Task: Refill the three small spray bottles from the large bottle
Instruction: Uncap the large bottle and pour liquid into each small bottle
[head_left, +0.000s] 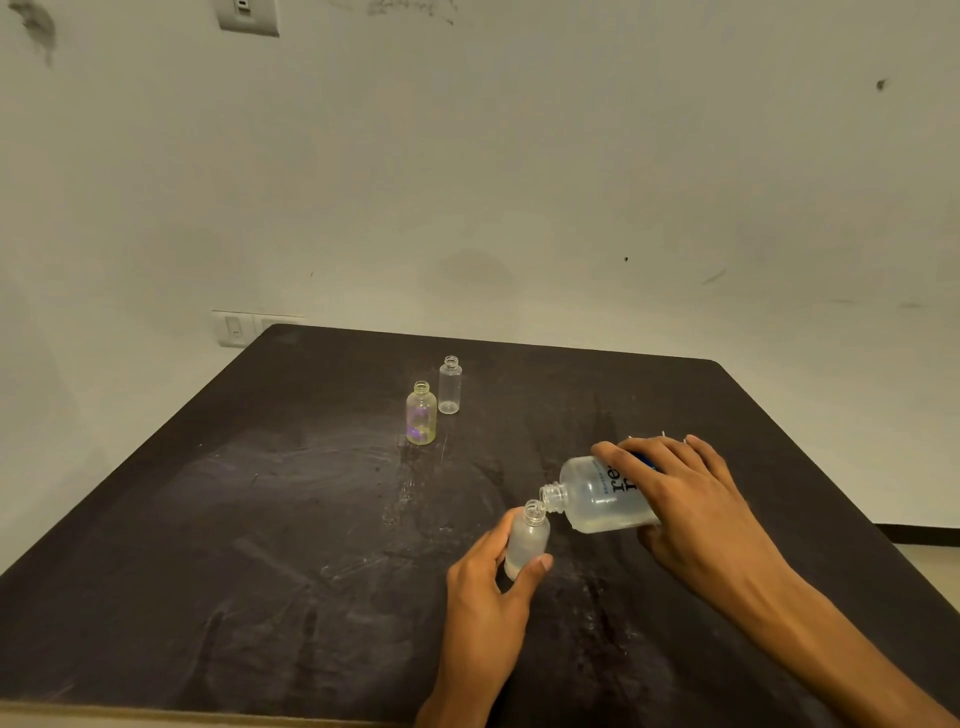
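Large bottle (605, 496) tipped nearly flat at lower right of centre, neck touching the open mouth of a frosted spray bottle (527, 540). Right hand (685, 499) grip clenched over the large bottle; left hand (485, 587) grip wrapped round the frosted one. Two more uncapped small bottles, iridescent (421, 414) and clear (450, 385), upright mid-frame on the dark counter (260, 519). Narrow mouths: slight misalignment or too steep a tilt likely to spill or overflow.
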